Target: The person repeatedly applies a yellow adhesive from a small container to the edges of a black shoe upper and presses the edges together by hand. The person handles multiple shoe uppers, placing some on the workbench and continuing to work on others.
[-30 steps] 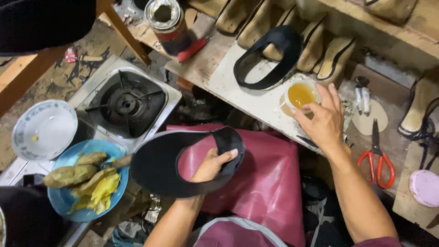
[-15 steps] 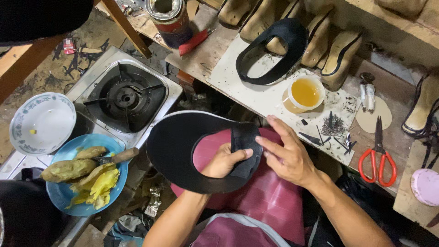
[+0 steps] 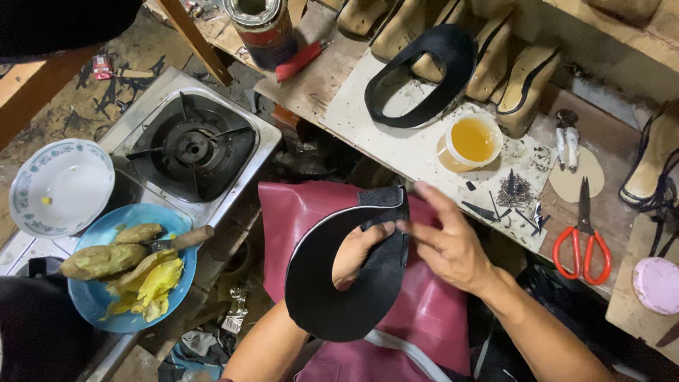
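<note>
Now 2 hands are on 1 black curved leather piece (image 3: 325, 297), held over a maroon apron (image 3: 297, 212) at lap level. Against 1.0 s earlier, the right hand (image 3: 445, 244) has left the cup of amber glue (image 3: 472, 139) and is pressed on the piece's folded end, fingers spread, index tip on the strip. The left hand (image 3: 357, 251) is passed through the opening, fingers curled round the band. Judged: glue being spread.

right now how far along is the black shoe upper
Done: one black upper lies finished-looking on the bench by the glue cup. In hand: the left hand holds a second black piece through its opening while the right hand presses its folded end. Left: wooden lasts stand bare.
</note>
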`<control>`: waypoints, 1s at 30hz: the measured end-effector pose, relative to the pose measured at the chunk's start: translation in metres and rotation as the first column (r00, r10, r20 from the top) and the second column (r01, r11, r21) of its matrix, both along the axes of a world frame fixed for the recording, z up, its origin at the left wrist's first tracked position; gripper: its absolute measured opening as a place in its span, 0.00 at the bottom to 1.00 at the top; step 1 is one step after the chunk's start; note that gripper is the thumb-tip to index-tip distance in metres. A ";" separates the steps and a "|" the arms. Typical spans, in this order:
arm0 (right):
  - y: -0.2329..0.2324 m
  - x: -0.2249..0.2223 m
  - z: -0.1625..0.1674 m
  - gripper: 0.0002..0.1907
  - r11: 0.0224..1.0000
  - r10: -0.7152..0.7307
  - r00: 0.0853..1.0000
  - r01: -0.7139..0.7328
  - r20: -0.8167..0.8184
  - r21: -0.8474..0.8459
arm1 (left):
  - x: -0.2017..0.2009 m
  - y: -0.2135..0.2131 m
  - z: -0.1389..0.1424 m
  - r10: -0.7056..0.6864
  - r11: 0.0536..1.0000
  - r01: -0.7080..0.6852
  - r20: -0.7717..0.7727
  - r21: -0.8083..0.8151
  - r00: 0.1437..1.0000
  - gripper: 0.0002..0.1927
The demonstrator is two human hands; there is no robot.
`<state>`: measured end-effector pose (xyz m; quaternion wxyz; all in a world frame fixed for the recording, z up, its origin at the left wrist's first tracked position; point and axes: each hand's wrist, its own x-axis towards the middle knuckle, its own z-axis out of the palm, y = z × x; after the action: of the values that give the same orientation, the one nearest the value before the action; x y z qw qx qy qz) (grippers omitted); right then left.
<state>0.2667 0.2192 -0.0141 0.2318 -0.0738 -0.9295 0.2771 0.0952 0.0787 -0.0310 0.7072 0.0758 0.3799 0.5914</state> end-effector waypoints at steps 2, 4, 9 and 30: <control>0.000 0.002 0.001 0.19 0.999 0.033 0.999 -0.033 0.032 0.009 | -0.002 0.000 -0.003 0.047 0.997 -0.045 0.038 -0.057 0.998 0.10; 0.007 0.008 0.004 0.14 0.998 0.048 0.998 -0.047 0.033 -0.035 | -0.005 -0.002 -0.008 0.128 0.978 -0.121 0.031 -0.167 0.991 0.08; 0.052 0.016 0.010 0.13 0.927 -0.364 0.929 0.353 0.070 0.129 | -0.015 -0.001 -0.012 0.059 0.998 -0.057 -0.081 0.027 0.995 0.07; 0.002 -0.010 0.011 0.19 0.991 -0.065 0.998 0.067 -0.020 0.113 | -0.010 0.014 -0.053 0.133 0.988 -0.080 -0.475 0.131 0.870 0.08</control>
<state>0.2567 0.2213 -0.0034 0.2521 -0.0889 -0.9389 0.2167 0.0855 0.0927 -0.0840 0.5515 0.2373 0.5154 0.6115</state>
